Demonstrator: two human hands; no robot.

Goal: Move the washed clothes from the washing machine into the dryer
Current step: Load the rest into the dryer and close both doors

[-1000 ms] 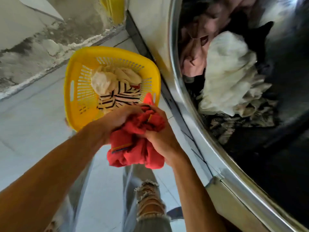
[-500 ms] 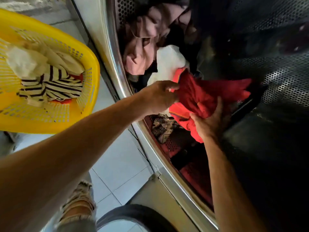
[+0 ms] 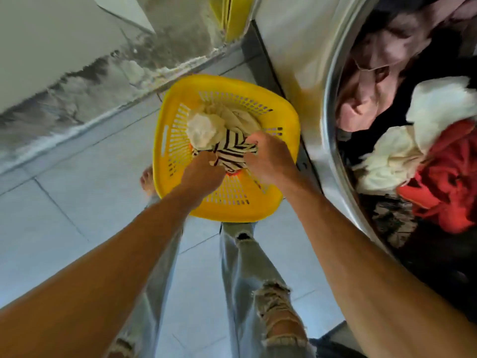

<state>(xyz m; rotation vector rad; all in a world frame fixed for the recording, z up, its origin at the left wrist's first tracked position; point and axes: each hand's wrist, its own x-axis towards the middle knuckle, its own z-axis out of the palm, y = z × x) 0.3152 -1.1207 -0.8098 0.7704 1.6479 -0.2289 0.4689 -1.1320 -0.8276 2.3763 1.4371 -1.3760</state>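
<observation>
Clothes: split betw. two places. Striped garment (image 3: pixel 233 151) w/ cream pieces (image 3: pixel 206 129) lies in yellow basket (image 3: pixel 289 117) on floor (image 3: pixel 64 202), just beside dryer (image 3: pixel 333 140). Red garment (image 3: pixel 449 177), white items (image 3: pixel 392 161) and pink item (image 3: pixel 366 99) lie inside drum.

Step in hand: picking next load out of basket. Left hand (image 3: pixel 202 173) has fingers curled into striped garment at its near-left edge; right hand (image 3: pixel 268 157) grips same garment on right side. Both clamped on cloth, garment not yet lifted clear.

Next move, judged: lift striped garment up over basket rim, swing right thru drum opening, let go well inside so nothing hangs over metal ring. Orange scrap (image 3: pixel 233 172) under garment may snag or come along; check.

Change vs. half a sec. ago: hands were at drum mouth holding red garment; red garment now rests in drum, released. Both hands are back at basket. View has swung left and down, basket now central.
</observation>
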